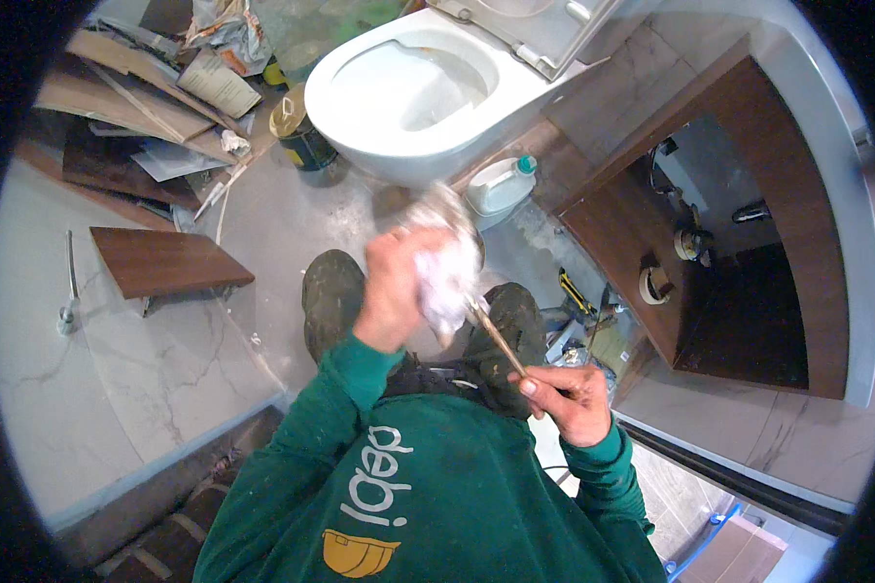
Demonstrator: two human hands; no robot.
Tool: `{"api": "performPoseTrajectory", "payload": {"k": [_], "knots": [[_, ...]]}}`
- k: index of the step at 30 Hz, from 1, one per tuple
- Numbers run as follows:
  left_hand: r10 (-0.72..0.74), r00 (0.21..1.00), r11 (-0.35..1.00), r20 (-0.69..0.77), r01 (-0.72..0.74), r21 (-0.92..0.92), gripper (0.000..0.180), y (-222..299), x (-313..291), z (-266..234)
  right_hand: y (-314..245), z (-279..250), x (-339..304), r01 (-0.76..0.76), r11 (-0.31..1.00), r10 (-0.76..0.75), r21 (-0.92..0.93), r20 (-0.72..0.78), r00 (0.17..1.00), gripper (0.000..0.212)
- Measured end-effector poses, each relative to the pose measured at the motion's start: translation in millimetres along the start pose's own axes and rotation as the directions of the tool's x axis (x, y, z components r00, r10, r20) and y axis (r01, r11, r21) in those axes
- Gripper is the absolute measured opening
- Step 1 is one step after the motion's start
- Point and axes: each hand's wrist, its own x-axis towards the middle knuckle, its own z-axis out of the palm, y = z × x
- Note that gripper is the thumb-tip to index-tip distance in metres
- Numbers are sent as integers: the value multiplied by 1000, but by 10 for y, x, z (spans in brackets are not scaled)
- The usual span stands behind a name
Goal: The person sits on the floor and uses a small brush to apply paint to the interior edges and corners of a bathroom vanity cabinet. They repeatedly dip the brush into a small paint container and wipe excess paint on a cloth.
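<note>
My left hand (396, 277) is closed around a crumpled white rag (445, 282), which is bunched about the upper part of a long, thin tool. Below the rag shows the tool's slim brownish handle (499, 340), slanting down to the right. My right hand (572, 400) pinches the lower end of that handle between thumb and fingers. Motion blurs the rag's top, and the cloth hides the tool's head, so its kind cannot be made out. Both hands are in front of my green sweatshirt (428, 486), above my dark trousers and shoes.
Ahead stands a white toilet (399, 146) with its lid up. A white jug with a green cap (526, 165) and a metal can (301, 131) are beside it. Wood scraps (126, 87) pile at left. An open brown cabinet (632, 321) stands right, near a yellow utility knife (576, 290).
</note>
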Motion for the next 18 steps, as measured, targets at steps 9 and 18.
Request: {"api": "performPoseTrajectory", "payload": {"k": [9, 18], "knots": [[-38, 995, 979, 92, 55, -194, 28, 177, 108, -391, -21, -158, -37, 23, 987, -15, 162, -48, 999, 24], [-78, 909, 971, 410, 162, -175, 25, 70, -285, 77, -2, -120, -11, -15, 976, -1, 217, 71, 997, 27]]}}
